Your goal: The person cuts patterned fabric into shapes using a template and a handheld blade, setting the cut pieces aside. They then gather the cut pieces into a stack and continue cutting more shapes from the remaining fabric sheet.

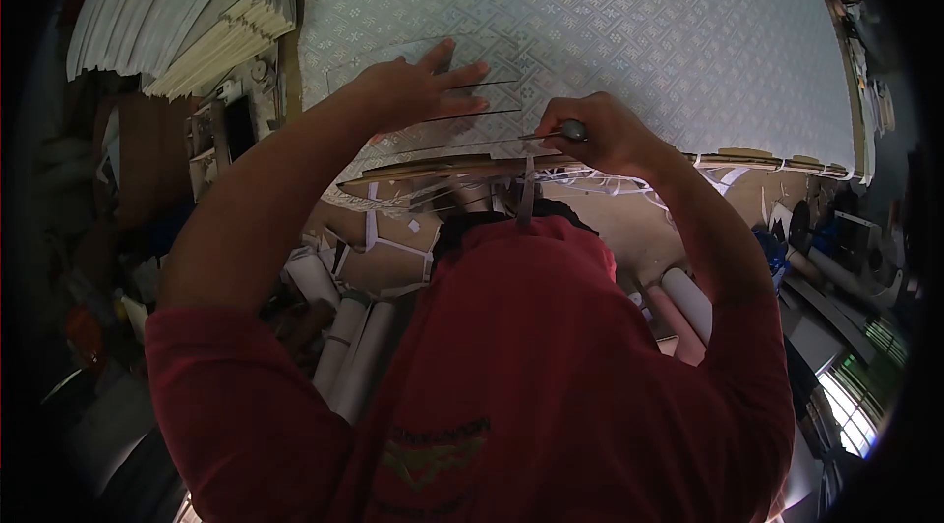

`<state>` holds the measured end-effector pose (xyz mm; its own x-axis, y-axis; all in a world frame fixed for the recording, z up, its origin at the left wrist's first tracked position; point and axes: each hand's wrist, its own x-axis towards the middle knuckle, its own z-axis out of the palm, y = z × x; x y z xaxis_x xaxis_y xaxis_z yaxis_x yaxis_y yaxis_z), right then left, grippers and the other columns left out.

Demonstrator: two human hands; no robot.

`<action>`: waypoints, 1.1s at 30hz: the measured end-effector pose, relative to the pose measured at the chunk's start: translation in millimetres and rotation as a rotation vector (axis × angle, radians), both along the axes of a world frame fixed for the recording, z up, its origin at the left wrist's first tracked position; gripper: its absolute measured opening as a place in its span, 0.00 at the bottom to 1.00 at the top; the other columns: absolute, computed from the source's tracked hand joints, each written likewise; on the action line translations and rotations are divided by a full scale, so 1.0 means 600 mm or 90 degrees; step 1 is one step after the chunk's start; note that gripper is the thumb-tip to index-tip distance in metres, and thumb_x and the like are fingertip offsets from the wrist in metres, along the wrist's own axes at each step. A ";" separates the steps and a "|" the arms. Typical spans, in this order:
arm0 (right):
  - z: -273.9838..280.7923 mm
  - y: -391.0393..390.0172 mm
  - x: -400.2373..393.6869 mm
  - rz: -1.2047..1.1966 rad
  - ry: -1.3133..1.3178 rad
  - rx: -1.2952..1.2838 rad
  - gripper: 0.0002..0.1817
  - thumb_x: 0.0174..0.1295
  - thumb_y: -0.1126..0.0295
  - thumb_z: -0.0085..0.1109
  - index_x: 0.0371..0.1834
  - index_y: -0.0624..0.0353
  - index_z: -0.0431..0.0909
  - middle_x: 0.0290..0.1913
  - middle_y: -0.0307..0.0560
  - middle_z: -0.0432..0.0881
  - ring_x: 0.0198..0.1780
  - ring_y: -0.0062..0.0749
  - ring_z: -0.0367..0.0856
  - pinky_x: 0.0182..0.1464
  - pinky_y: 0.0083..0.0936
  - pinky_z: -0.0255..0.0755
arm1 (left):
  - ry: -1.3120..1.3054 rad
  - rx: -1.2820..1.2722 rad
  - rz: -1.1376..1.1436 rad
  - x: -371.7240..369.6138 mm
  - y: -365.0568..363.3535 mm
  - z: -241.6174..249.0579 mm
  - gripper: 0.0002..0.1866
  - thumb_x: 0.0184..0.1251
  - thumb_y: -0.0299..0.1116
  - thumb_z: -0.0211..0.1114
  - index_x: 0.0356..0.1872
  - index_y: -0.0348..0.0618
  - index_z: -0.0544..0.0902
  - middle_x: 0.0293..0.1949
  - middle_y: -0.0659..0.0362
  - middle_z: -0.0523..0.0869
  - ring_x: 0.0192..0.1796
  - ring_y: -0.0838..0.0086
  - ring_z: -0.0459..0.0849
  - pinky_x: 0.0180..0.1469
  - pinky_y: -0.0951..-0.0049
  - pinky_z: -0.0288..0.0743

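Note:
My left hand (418, 90) lies with its fingers spread over a clear, thin-edged sheet on pale patterned fabric (629, 22). Two thin dark lines run out to the right from under its fingers. Close to the fabric's near edge, my right hand (600, 130) is closed round an awl-like tool (570, 131) with a rounded grey end. Its thin shaft points left, toward the sheet's near edge. Below the hands, a narrow strip (528, 189) hangs over the table's wooden edge (433, 169).
A thick stack of white sheets (162, 2) stands at the upper left. Pale rolls (344, 346) lean below the table on the left, with more rolls (683, 307) on the right. White cords and strips hang under the table's near edge.

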<state>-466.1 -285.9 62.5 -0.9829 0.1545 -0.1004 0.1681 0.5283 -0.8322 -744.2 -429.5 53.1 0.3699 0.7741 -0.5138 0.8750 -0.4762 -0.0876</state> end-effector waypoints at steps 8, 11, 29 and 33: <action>-0.005 0.000 -0.003 0.024 -0.016 0.031 0.08 0.66 0.75 0.72 0.44 0.58 0.83 0.37 0.48 0.90 0.38 0.42 0.90 0.41 0.34 0.79 | 0.028 -0.015 -0.003 0.005 0.003 0.010 0.57 0.59 0.15 0.70 0.83 0.83 0.55 0.88 0.68 0.41 0.86 0.46 0.49 0.66 0.52 0.87; -0.009 0.001 -0.003 0.042 -0.006 0.040 0.08 0.65 0.75 0.72 0.44 0.58 0.83 0.37 0.47 0.90 0.38 0.43 0.90 0.40 0.35 0.79 | 0.035 -0.041 0.010 0.006 0.004 0.014 0.56 0.61 0.15 0.68 0.82 0.83 0.55 0.88 0.69 0.41 0.87 0.46 0.48 0.68 0.51 0.86; -0.113 -0.155 -0.146 0.019 0.210 -0.070 0.06 0.62 0.76 0.68 0.41 0.56 0.84 0.41 0.47 0.89 0.44 0.45 0.90 0.46 0.37 0.82 | -0.012 -0.071 0.027 -0.002 0.010 0.017 0.45 0.71 0.23 0.61 0.82 0.83 0.56 0.88 0.70 0.38 0.87 0.45 0.46 0.73 0.40 0.78; -0.132 -0.321 -0.304 0.090 0.150 0.037 0.13 0.58 0.75 0.67 0.47 0.53 0.82 0.42 0.46 0.87 0.46 0.48 0.87 0.46 0.40 0.80 | -0.073 -0.076 0.033 -0.002 0.006 0.013 0.56 0.57 0.22 0.74 0.82 0.81 0.56 0.88 0.69 0.39 0.87 0.44 0.45 0.74 0.39 0.76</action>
